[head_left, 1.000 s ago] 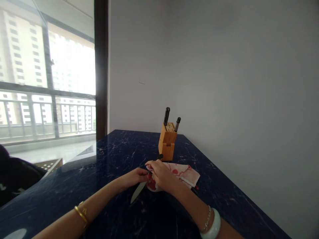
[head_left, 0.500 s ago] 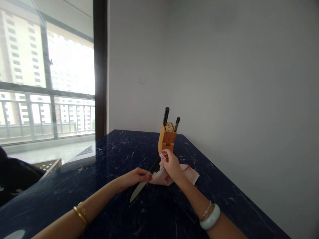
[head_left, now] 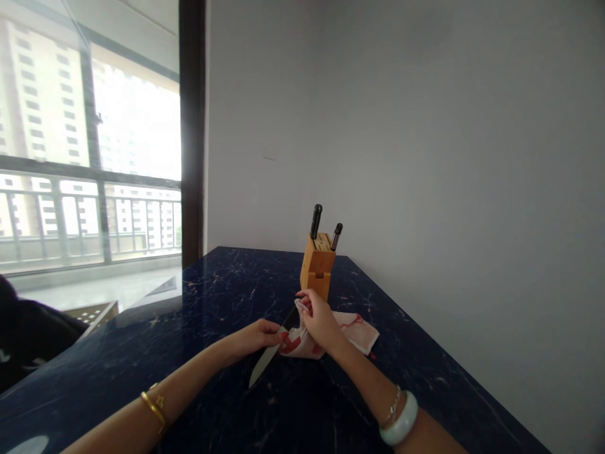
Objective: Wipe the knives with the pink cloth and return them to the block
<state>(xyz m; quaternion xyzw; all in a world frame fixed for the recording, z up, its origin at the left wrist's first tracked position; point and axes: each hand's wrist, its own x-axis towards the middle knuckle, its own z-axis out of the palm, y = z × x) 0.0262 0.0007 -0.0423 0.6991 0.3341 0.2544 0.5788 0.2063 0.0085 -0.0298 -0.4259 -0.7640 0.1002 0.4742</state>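
Note:
My left hand pinches a kitchen knife where the blade meets the black handle. The blade points down and toward me, low over the dark table. My right hand is closed on a bunched part of a pink and white cloth beside the knife's handle. The rest of the cloth lies on the table under and to the right of my right wrist. Just beyond my hands stands a wooden knife block, with two black-handled tools in its slots. My right hand partly hides the end of the knife handle.
The dark blue marbled table runs back to a grey wall. At the left are a window and a dark chair-like shape. A pale round object shows at the bottom left corner.
My right hand has moved slightly left and down with the cloth, whose folds have shifted along the knife handle. My left hand keeps its hold on the knife.

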